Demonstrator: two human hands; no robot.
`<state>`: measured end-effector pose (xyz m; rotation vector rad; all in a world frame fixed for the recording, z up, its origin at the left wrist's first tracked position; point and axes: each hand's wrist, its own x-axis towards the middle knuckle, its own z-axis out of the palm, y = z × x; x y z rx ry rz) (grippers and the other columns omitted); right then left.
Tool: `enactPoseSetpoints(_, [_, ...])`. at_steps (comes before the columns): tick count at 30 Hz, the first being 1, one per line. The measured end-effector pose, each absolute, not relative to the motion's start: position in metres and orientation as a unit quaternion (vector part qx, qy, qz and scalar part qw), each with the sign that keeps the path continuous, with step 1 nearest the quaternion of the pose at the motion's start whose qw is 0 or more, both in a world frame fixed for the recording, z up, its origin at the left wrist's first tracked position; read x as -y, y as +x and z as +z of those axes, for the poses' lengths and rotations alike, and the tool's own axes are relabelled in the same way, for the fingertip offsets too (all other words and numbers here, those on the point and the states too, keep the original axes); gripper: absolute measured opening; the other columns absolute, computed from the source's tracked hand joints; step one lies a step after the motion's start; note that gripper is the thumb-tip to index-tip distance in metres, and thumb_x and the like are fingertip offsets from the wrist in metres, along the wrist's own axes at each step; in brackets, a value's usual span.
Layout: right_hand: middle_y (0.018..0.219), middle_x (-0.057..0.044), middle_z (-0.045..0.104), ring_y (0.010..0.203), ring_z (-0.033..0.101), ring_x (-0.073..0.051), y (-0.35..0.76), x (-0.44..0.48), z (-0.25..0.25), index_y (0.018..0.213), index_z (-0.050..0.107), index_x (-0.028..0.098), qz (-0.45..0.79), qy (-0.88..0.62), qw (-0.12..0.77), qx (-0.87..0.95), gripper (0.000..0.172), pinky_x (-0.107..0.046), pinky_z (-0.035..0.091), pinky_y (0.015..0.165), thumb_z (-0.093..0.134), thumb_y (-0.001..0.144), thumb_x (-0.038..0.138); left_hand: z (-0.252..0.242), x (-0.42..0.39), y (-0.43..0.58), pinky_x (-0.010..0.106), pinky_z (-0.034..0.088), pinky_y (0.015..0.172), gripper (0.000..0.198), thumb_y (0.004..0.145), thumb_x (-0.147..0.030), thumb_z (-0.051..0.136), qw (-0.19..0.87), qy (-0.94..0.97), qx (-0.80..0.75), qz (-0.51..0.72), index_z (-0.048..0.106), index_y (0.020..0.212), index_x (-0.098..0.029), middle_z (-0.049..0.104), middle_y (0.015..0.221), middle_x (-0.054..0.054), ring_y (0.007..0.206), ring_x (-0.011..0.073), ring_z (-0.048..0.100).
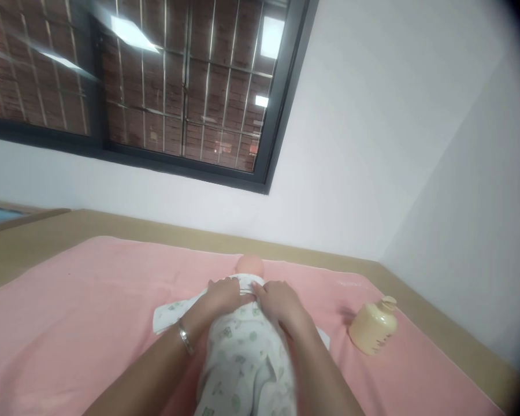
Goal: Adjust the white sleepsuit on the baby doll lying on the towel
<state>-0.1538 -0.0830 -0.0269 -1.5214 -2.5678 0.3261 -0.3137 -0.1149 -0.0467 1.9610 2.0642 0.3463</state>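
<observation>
A baby doll [249, 266] lies on a pink cloth, only the rounded top of its head showing beyond the clothing. It wears a white baby outfit [247, 346] with a small green and grey print. Its sleeves stretch out to both sides. My left hand [227, 293] is closed on the outfit's fabric near the neckline. Facing it, my right hand [279, 297] also pinches the fabric there, thumb on top. The fingertips of both hands nearly meet at the upper chest. A silver bracelet [185, 337] circles my left wrist.
A pale yellow bottle [374, 326] stands tilted-looking on the pink cloth [91, 323] to the right. The cloth covers a tan surface [190, 234] against a white wall [351, 144]. A dark-framed window [266, 144] with bars is above. A blue item [0, 215] shows at far left.
</observation>
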Motion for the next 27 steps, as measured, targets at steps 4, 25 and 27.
enactPoseSetpoints(4, [0.099,-0.017,0.066,0.091,0.061,-0.028,-0.150,0.076,-0.026,0.091,0.069,0.012,0.139,-0.512,0.063,0.845,0.068,-0.037,0.039,0.085,0.017,0.095,0.056,-0.053,0.116,-0.302,0.056,0.029,0.094,0.042,0.085,-0.056,0.041,0.061,0.679,-0.726,0.087,0.065,0.103,-0.028,0.065,0.109,0.010,0.103,0.0325,0.056])
enactPoseSetpoints(25, [0.099,-0.017,0.065,0.094,0.060,-0.029,-0.173,0.061,-0.064,0.099,0.067,0.012,0.076,-0.570,0.066,0.815,0.066,-0.039,0.043,0.079,0.014,0.095,0.052,-0.062,0.104,-0.314,0.044,0.042,0.085,0.066,0.081,-0.069,0.025,0.094,0.691,-0.706,0.120,0.061,0.109,-0.023,0.065,0.110,0.011,0.096,0.0294,0.060])
enactPoseSetpoints(27, [0.100,-0.017,0.065,0.094,0.060,-0.029,-0.169,0.053,-0.068,0.099,0.067,0.012,0.102,-0.560,0.077,0.819,0.068,-0.039,0.043,0.078,0.013,0.094,0.054,-0.064,0.102,-0.315,0.041,0.042,0.085,0.069,0.079,-0.072,0.025,0.102,0.681,-0.716,0.120,0.060,0.112,-0.023,0.064,0.113,0.011,0.099,0.0286,0.060])
